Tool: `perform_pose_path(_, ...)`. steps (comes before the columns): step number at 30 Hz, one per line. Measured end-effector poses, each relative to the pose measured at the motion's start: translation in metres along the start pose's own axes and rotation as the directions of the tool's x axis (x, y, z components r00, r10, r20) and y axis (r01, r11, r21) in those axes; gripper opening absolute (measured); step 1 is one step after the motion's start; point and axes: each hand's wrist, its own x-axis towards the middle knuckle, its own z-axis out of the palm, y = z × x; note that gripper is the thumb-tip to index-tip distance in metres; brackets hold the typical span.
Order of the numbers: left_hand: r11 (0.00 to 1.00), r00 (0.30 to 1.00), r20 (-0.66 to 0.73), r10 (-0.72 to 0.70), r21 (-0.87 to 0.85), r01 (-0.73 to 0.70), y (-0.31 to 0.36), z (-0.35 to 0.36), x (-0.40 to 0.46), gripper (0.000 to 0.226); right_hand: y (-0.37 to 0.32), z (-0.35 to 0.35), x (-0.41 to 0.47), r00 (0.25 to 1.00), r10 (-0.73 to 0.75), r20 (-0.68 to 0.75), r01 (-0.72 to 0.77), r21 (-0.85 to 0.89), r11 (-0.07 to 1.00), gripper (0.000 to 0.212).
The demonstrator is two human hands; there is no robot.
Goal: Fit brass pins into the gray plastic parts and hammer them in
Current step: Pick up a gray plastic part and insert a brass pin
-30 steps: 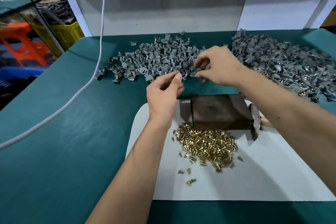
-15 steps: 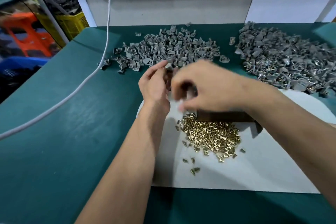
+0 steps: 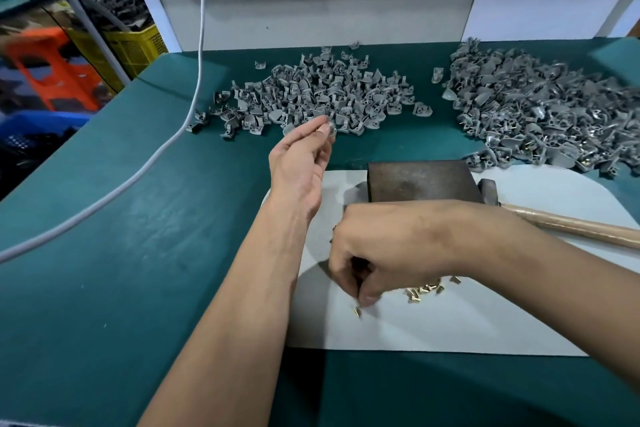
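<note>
Green counter point(image 3: 138, 236), pins point(image 3: 424, 288) on white sheet point(image 3: 467, 322): right hand point(image 3: 391, 246) curls down, pinching among them; left hand point(image 3: 301, 163) pinches a gray part point(image 3: 331, 130) by the pile point(image 3: 322, 94). Risk: tiny pin slips, rolls away.

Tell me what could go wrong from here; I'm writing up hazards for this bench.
1. The right hand is picking among loose pins; strays like the pin near its fingertips could roll off the mat.
2. The left hand pinches a gray part over the pile; dropped, it would be lost.
</note>
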Motion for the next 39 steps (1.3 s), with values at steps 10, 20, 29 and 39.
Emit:
perform_pose_path(10, 0.997, 0.993, 0.109, 0.052, -0.062, -0.045, -0.004, 0.003, -0.002, 0.016, 0.011, -0.003, -0.01, 0.987, 0.059, -0.151, -0.083, -0.161, 0.983, 0.007)
perform_pose_path(20, 0.945, 0.926, 0.356, 0.125, 0.241, -0.22, -0.017, 0.013, -0.018, 0.029, 0.066, 0.009, -0.057, 0.497, 0.414, -0.762, 0.206, 0.567, 0.797, 0.014)
perform_pose_path(29, 0.681, 0.767, 0.582, 0.269, 0.449, -0.579, -0.029, 0.027, -0.044, 0.032, 0.082, 0.027, -0.057, 0.301, 0.459, -0.836, 0.312, 0.542, 0.781, 0.015)
perform_pose_path(39, 0.636, 0.77, 0.592, 0.237, 0.504, -0.584, -0.036, 0.03, -0.046, 0.026, 0.079, 0.03, -0.05, 0.145, 0.346, -0.927, 0.102, 0.362, 0.926, 0.03)
